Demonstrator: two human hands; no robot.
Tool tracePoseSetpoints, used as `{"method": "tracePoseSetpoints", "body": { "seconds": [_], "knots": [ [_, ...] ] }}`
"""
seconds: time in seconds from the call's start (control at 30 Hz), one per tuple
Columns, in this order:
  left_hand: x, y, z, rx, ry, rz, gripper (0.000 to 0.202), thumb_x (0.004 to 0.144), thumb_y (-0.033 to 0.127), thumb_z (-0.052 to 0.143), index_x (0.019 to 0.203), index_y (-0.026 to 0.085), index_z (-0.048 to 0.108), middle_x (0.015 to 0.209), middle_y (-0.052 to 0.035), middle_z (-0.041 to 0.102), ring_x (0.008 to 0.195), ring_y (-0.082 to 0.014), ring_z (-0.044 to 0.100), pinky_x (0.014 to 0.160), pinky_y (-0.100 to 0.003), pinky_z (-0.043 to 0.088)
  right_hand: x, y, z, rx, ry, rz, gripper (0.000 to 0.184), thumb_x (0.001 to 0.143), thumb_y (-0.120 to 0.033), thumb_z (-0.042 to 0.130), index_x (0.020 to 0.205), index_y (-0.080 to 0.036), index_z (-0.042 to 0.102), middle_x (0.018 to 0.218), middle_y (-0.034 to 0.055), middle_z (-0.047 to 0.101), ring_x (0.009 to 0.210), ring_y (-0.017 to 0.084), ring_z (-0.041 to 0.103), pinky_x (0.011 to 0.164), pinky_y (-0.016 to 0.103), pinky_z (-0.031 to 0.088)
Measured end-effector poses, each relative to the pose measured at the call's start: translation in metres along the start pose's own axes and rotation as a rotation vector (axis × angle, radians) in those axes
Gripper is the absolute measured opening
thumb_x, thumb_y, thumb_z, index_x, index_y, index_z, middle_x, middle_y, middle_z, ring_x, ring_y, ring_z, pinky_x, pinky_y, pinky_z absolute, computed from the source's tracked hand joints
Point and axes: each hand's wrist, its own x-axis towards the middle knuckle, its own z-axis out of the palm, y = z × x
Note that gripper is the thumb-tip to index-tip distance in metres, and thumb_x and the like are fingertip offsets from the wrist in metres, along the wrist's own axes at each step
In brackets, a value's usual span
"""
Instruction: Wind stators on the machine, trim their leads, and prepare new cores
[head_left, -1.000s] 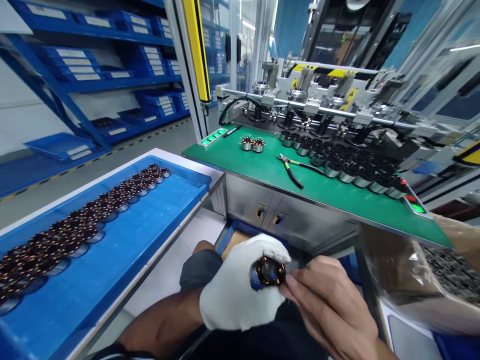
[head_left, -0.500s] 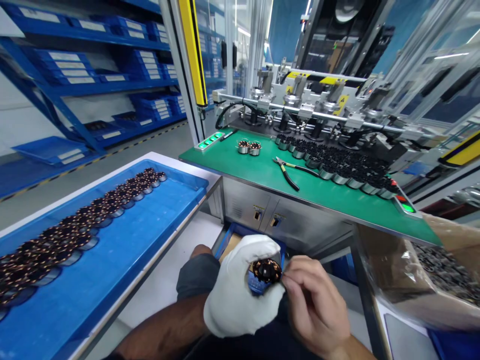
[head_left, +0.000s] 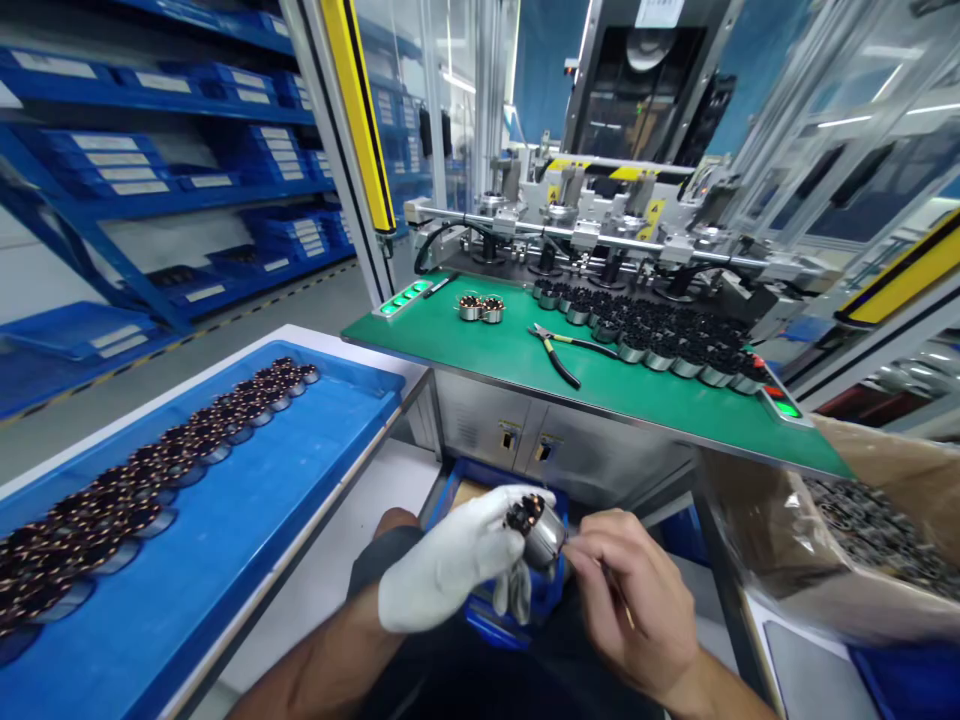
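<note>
My left hand (head_left: 450, 565), in a white glove, grips a small round motor stator (head_left: 538, 530) with copper windings and a silver shell, low in the middle of the view. My bare right hand (head_left: 637, 605) is right beside it, its fingers curled and pinched against the stator's right side. Both hands are in front of the green bench (head_left: 517, 355), above a small blue bin (head_left: 517, 600). What the right fingertips pinch is too small to make out.
A blue tray (head_left: 247, 500) at my left carries a long row of several stators (head_left: 150, 475). On the green bench lie pliers (head_left: 559, 355), two stators (head_left: 480, 307) and a row of dark parts (head_left: 660, 335). A bag-lined carton (head_left: 847, 530) of parts is at right. A machine stands behind.
The left hand has turned the stator so its silver side faces out, and its fingers have loosened. The view has tilted up and the hands sit lower in it.
</note>
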Motion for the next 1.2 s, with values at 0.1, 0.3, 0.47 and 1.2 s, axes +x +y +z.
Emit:
{"method": "tracePoseSetpoints", "body": {
  "seconds": [0.1, 0.3, 0.47, 1.2],
  "knots": [
    [0.001, 0.000, 0.009, -0.116, 0.033, 0.191, 0.048, 0.071, 0.017, 0.082, 0.113, 0.025, 0.061, 0.105, -0.0031, 0.064, 0.081, -0.0125, 0.066, 0.070, -0.021, 0.051, 0.003, -0.001, 0.001, 0.015, 0.041, 0.110, 0.016, 0.086, 0.000, 0.055, 0.086, -0.016, 0.060, 0.072, 0.0028, 0.060, 0.065, 0.012, 0.057, 0.057, 0.023, 0.049],
    [0.010, 0.005, 0.007, -0.315, 0.064, 0.293, 0.025, 0.083, 0.035, 0.071, 0.104, 0.023, 0.065, 0.109, -0.0058, 0.066, 0.111, -0.0225, 0.062, 0.094, -0.034, 0.048, 0.008, 0.001, -0.008, 0.155, -0.053, 0.048, 0.018, 0.085, -0.001, 0.053, 0.089, -0.017, 0.059, 0.071, 0.0030, 0.061, 0.066, 0.013, 0.060, 0.056, 0.025, 0.051],
    [0.011, 0.002, -0.004, -0.050, -0.178, -0.149, 0.049, 0.085, 0.060, 0.058, 0.085, 0.012, 0.067, 0.070, -0.0061, 0.064, 0.068, -0.0183, 0.063, 0.059, -0.026, 0.048, 0.013, 0.001, -0.017, 0.108, -0.159, -0.072, 0.016, 0.087, -0.003, 0.053, 0.091, -0.017, 0.060, 0.071, 0.0038, 0.064, 0.066, 0.014, 0.061, 0.058, 0.026, 0.053],
    [0.019, -0.010, 0.008, -0.162, -0.131, -0.106, 0.042, 0.070, 0.041, 0.079, 0.100, 0.018, 0.060, 0.073, -0.0018, 0.066, 0.052, -0.0130, 0.058, 0.045, -0.022, 0.041, 0.030, -0.002, -0.024, 0.050, -0.166, -0.061, 0.016, 0.085, -0.001, 0.059, 0.092, -0.015, 0.064, 0.072, 0.0045, 0.065, 0.066, 0.013, 0.062, 0.057, 0.023, 0.052]
  ]
}}
